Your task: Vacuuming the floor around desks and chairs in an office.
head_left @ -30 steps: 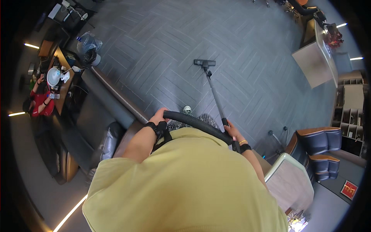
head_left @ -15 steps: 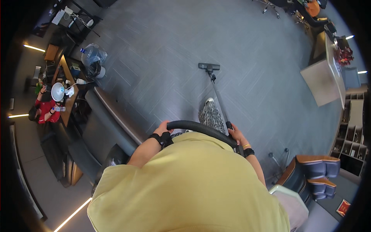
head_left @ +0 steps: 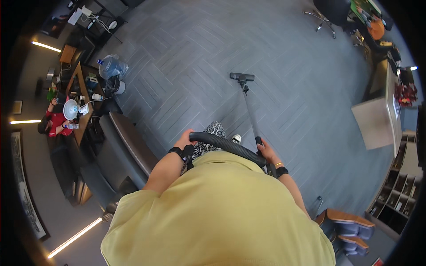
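Resting the vacuum head point(head_left: 242, 77) on the grey floor point(head_left: 186, 75), ahead of the shoe point(head_left: 236, 138).
My right hand point(head_left: 269, 153) is closed around the handle point(head_left: 258, 141), my left hand point(head_left: 184, 139) around the hose point(head_left: 226, 144); from here I should guide evenly, with hose slack, away from the sofa point(head_left: 133, 144).

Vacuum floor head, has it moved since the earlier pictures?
Yes, forward: the vacuum floor head was roughly level with the left corner of the pale desk at first; now it is clearly farther ahead.

What looked like an office, shown by a pale angular bench point(head_left: 375, 122), a black wheeled chair point(head_left: 332, 10), a dark padded sofa point(head_left: 133, 141), dark compartmented shelving point(head_left: 401, 191)
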### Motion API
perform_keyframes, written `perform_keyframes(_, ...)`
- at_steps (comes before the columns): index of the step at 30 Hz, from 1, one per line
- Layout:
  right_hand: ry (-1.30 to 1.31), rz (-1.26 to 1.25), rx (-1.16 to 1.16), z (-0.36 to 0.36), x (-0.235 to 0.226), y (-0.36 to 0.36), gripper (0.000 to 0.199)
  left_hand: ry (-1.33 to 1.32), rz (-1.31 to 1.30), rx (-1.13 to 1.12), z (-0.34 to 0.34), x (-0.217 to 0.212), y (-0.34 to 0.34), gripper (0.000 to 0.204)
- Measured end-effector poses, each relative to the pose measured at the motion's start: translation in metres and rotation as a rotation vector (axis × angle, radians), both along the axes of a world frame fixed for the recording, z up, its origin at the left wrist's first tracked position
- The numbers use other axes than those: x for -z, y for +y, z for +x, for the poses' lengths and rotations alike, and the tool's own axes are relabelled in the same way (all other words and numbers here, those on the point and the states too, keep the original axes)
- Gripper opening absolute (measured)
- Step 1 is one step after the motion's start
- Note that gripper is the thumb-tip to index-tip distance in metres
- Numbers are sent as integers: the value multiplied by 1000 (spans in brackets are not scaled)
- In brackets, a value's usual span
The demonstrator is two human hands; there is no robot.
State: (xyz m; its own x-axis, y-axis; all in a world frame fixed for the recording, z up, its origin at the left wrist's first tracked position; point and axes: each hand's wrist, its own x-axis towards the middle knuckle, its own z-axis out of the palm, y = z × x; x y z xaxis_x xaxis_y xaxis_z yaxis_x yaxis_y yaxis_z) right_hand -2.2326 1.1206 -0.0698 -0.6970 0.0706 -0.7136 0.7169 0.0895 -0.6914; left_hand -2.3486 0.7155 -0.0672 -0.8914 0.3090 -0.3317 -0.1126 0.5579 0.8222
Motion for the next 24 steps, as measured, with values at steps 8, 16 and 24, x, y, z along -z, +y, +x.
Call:
perform_keyframes(8,-72,-124,203,-96,-25,19,47,-349,304,-229,-82,69,-1,30)
perform_keyframes(16,-10,-215,318,-208,17,35,44,-183,209,-68,-250,87,21,26)
perform_keyframes(24,-77,-366,417,-347,-15,41,44,-48,211,-22,-393,67,32,35)
